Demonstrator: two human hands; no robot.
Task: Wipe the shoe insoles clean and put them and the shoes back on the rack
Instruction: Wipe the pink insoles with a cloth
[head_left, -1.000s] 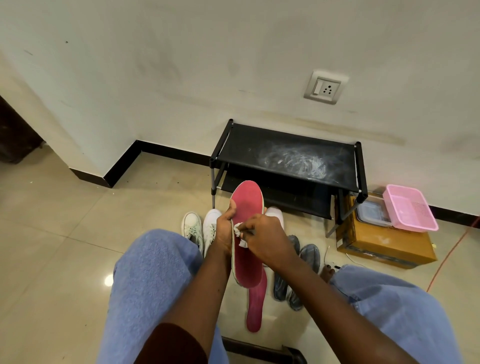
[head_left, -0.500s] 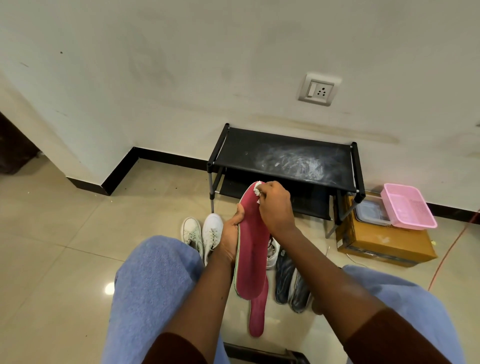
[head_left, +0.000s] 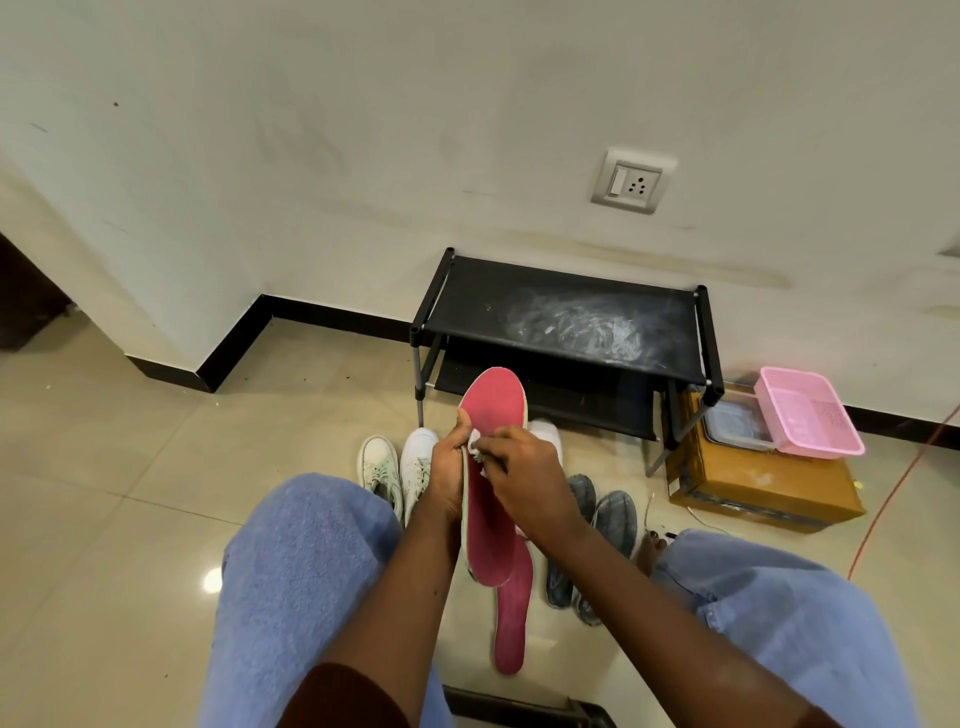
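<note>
My left hand (head_left: 448, 470) grips the left edge of a pink insole (head_left: 493, 410), held upright in front of me. Around a small white cloth (head_left: 475, 448), pressed on the insole's middle, my right hand (head_left: 524, 475) is curled. A second pink insole (head_left: 511, 623) lies on the floor below, partly covered by the held one. The black two-shelf shoe rack (head_left: 561, 312) stands against the wall with white dust smears on its top. White sneakers (head_left: 400, 467) sit left of my hands and grey shoes (head_left: 605, 519) to the right. Another white shoe (head_left: 545, 431) peeks out behind my right hand.
A brown cardboard box (head_left: 758, 488) stands right of the rack, carrying a pink basket (head_left: 808, 415) and a clear lidded container (head_left: 735, 423). An orange cable (head_left: 904, 478) runs along the floor at the right. My knees in blue jeans frame the view. A wall socket (head_left: 631, 182) is above the rack.
My right hand with the cloth has slid down from the insole's toe end to its middle, after going up from the middle before. My left hand keeps its hold.
</note>
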